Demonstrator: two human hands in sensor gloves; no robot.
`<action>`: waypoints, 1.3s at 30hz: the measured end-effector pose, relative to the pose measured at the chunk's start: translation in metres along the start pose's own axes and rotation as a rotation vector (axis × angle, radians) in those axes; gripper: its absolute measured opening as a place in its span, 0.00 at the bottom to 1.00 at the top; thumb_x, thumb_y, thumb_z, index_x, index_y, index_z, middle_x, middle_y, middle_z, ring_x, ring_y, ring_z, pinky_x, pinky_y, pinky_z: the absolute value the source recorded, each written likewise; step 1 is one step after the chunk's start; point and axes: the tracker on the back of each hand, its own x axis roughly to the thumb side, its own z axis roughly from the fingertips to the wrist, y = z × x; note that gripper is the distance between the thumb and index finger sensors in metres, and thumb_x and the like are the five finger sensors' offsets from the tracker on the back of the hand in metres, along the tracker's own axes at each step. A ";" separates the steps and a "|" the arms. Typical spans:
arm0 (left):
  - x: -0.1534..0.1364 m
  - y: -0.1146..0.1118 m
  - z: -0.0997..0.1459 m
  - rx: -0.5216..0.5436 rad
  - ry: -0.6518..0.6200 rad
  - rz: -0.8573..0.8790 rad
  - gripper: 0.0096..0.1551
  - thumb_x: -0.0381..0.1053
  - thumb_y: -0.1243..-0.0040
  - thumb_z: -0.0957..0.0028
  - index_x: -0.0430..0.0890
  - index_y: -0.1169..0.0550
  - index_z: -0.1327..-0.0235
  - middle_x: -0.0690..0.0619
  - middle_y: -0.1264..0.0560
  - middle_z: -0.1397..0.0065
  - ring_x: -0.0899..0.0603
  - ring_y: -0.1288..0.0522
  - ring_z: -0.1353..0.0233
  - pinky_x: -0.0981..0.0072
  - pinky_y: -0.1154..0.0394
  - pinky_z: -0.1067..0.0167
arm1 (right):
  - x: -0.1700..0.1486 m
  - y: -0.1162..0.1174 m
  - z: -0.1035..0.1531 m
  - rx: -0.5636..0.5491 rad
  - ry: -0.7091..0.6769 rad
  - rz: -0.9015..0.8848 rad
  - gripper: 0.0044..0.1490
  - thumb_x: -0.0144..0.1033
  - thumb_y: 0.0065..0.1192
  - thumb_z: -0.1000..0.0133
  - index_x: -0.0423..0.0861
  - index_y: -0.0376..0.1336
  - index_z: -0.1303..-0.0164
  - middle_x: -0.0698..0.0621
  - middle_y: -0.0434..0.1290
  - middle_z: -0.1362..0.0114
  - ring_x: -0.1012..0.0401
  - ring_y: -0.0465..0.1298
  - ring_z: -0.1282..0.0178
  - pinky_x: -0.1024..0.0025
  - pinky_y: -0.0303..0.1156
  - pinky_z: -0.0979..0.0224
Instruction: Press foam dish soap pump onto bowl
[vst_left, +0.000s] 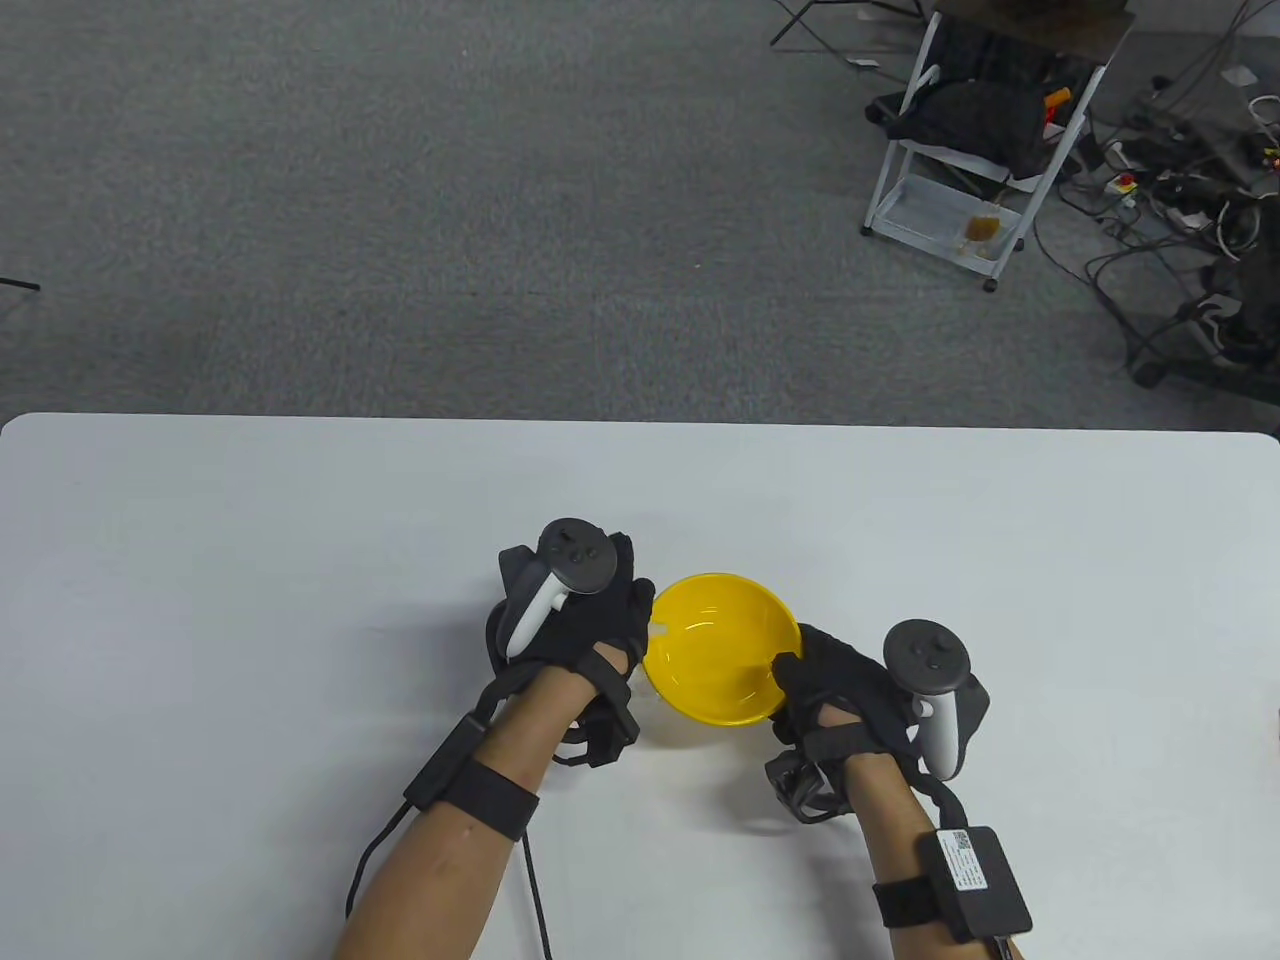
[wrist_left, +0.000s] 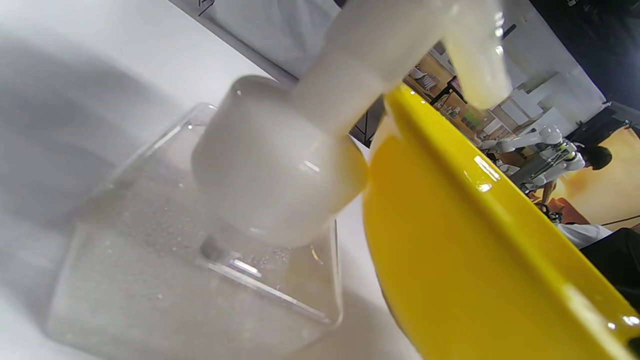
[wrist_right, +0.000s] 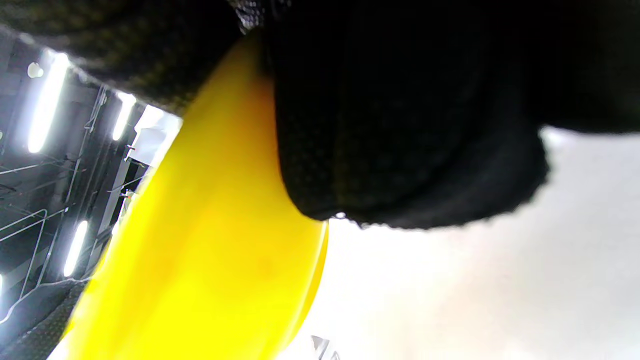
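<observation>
A yellow bowl (vst_left: 720, 650) is held tilted above the white table (vst_left: 250, 560). My right hand (vst_left: 800, 680) grips its right rim; in the right wrist view the gloved fingers (wrist_right: 400, 150) lie against the bowl (wrist_right: 210, 250). My left hand (vst_left: 610, 610) sits on top of the foam soap pump, hiding the bottle in the table view except the white nozzle tip (vst_left: 658, 627) at the bowl's left rim. The left wrist view shows the clear bottle (wrist_left: 200, 280), its white pump (wrist_left: 280, 165) and the nozzle (wrist_left: 475, 65) reaching over the bowl's rim (wrist_left: 450, 140).
The table's far edge (vst_left: 640, 420) borders grey carpet. A white rack (vst_left: 960, 170) with dark items and a tangle of cables (vst_left: 1180, 200) stand on the floor at the far right.
</observation>
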 end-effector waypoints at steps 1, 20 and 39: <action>-0.001 -0.001 -0.001 -0.004 -0.007 -0.002 0.43 0.63 0.59 0.53 0.56 0.51 0.23 0.56 0.62 0.15 0.39 0.68 0.15 0.27 0.64 0.27 | 0.000 0.000 0.000 0.003 0.002 -0.002 0.37 0.43 0.69 0.51 0.38 0.62 0.35 0.43 0.84 0.64 0.54 0.85 0.77 0.56 0.83 0.73; -0.014 -0.017 0.000 0.081 -0.075 0.109 0.42 0.63 0.60 0.52 0.48 0.45 0.24 0.47 0.53 0.15 0.34 0.56 0.15 0.27 0.57 0.26 | -0.001 0.001 -0.001 0.014 0.006 -0.026 0.38 0.42 0.69 0.51 0.37 0.62 0.36 0.42 0.84 0.64 0.54 0.85 0.77 0.56 0.83 0.73; -0.008 -0.004 0.003 0.040 -0.003 0.021 0.46 0.67 0.58 0.55 0.46 0.45 0.24 0.46 0.53 0.16 0.33 0.58 0.16 0.27 0.56 0.27 | -0.001 0.002 0.000 0.031 0.013 -0.037 0.38 0.42 0.69 0.51 0.38 0.62 0.35 0.42 0.83 0.63 0.53 0.85 0.76 0.56 0.83 0.72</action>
